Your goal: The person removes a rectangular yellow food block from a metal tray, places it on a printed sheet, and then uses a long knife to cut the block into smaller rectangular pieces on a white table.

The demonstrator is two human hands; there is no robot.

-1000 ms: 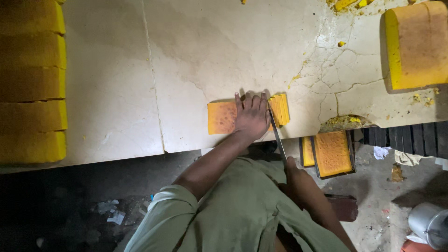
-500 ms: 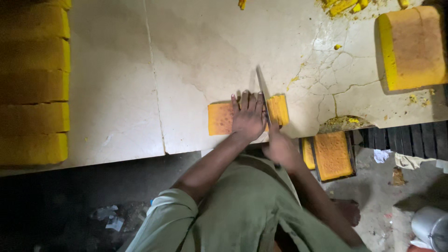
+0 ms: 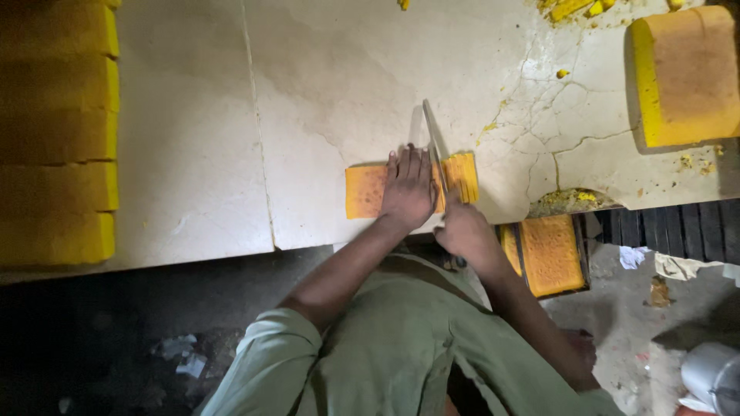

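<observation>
A flat orange-yellow slab point(image 3: 367, 190) lies near the front edge of the pale stone counter point(image 3: 331, 85). My left hand point(image 3: 408, 189) presses flat on the slab's middle. My right hand point(image 3: 462, 231) grips the handle of a long knife point(image 3: 433, 142). The blade lies across the slab just right of my left fingers and points away from me. The slab's right part point(image 3: 464, 176) shows several thin cut slices.
A stack of yellow blocks point(image 3: 58, 131) fills the counter's left side. A large yellow-sided block point(image 3: 686, 77) sits at the far right, with yellow crumbs point(image 3: 574, 9) behind. Below the counter edge a tray holds orange pieces point(image 3: 549, 254). A cracked counter corner point(image 3: 570, 202) lies right.
The knife was low by the counter edge a second ago. It has come up and forward, and now lies across the slab. My left hand has stayed on the slab.
</observation>
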